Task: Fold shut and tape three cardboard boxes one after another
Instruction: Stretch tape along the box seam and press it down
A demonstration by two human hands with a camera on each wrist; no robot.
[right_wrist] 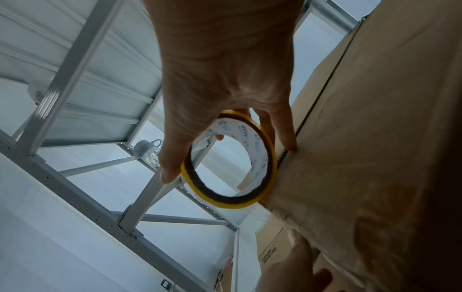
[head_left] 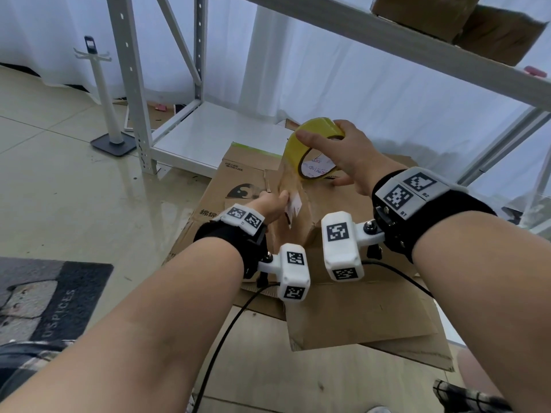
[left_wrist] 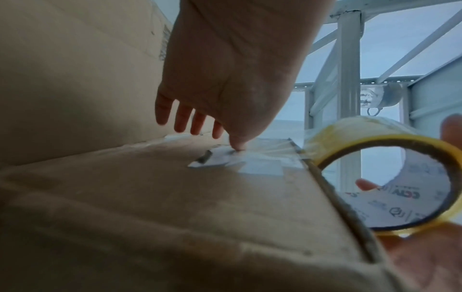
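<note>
head view: a person's two bare arms reach over a pile of cardboard on the floor. the small cardboard box (head_left: pixel 293 216) being sealed stands at the centre of the frame, resting on larger flattened cartons (head_left: pixel 357 317). the right hand (head_left: pixel 348 156), at about one o'clock from the box, grips a yellowish roll of clear packing tape (head_left: pixel 313 150), thumb across its near face and fingers wrapped over the rim. a clear strip of tape (head_left: pixel 287 177) runs from the roll down to the box. the left hand (head_left: pixel 272 204), at about nine o'clock from the box, presses the strip's free end down with the thumb.

left wrist view: the thumb tip (left_wrist: pixel 237 147) pins the tape onto a torn white label (left_wrist: pixel 215 160), the other fingers hanging straight and relaxed beyond it.

a grey metal shelf rack (head_left: pixel 131 84) stands at eleven o'clock, with more boxes on a shelf at one o'clock.

likely risks: the tape end sits partly on the torn label, which may peel and let the strip lift. if the thumb eases off while the roll is pulled, the end could spring free. a skewed pull could wrinkle the strip or miss the seam, and the light box may slide on the loose cartons.
</note>
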